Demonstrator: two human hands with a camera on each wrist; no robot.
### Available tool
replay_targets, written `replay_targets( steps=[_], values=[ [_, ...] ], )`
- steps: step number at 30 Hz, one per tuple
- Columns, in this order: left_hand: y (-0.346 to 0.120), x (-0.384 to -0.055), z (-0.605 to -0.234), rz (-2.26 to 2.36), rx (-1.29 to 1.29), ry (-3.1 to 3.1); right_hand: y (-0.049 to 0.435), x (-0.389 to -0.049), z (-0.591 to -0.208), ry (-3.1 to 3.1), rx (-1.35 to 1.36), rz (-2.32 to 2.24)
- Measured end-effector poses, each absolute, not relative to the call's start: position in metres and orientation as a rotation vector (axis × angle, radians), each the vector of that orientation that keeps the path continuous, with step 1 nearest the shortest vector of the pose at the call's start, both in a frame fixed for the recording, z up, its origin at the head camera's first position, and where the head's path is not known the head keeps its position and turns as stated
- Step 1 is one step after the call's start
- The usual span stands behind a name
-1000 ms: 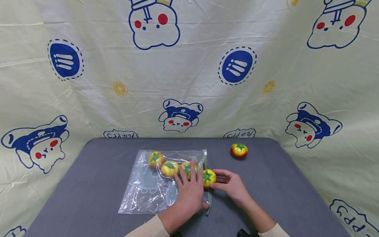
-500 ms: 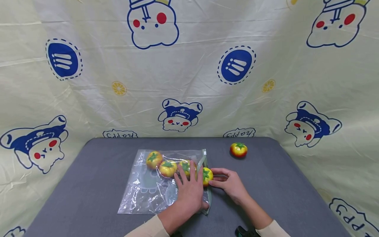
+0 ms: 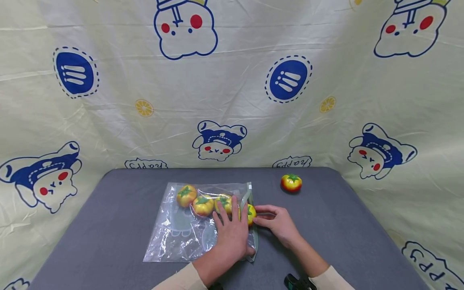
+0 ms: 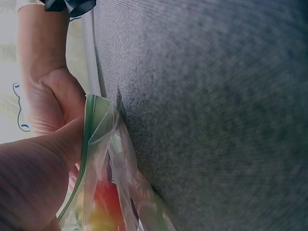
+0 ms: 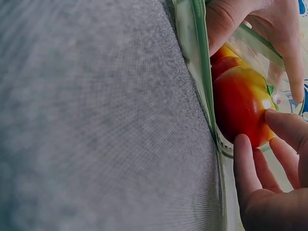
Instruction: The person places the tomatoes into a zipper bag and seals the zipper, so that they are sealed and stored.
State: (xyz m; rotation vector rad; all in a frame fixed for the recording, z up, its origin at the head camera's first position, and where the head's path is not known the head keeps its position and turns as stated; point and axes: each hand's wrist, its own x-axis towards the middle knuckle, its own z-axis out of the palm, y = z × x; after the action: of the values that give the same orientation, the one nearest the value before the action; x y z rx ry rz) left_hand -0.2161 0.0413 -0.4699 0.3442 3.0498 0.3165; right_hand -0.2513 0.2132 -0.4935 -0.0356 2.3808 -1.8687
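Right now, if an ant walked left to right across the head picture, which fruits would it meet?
Leftmost tomato-like fruit in the zip bag → second fruit → third fruit, partly behind the left hand → fourth fruit, pinched by the right hand → lone fruit, farthest right.

There are five red-yellow fruits, one clear bag and one grey table.

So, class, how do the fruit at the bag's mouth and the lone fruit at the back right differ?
The bag-mouth fruit touches the right hand; the lone fruit is untouched. The bag-mouth fruit is partly hidden in the head view; the lone fruit shows whole. Both are yellow and red with green leaves.
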Motion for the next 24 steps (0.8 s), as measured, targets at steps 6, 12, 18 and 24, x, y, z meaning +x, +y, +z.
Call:
replay_targets(
  steps=[6,12,18,24],
  values=[
    [0.041,-0.215,-0.47,0.32,0.347,3.061,0.211,-0.253,-0.493,2.355,-0.121,-1.875],
    [0.041,-0.214,-0.47,0.313,0.355,3.08,0.207,-0.256,-0.493,2.382,-0.098,-1.851],
    [0.042,-0.213,-0.47,0.284,0.352,3.103,0.204,-0.259,-0.496,2.364,-0.124,-1.855],
    [0.041,-0.212,-0.47,0.279,0.35,3.112,0.202,-0.26,-0.494,2.351,-0.148,-1.84]
  ],
)
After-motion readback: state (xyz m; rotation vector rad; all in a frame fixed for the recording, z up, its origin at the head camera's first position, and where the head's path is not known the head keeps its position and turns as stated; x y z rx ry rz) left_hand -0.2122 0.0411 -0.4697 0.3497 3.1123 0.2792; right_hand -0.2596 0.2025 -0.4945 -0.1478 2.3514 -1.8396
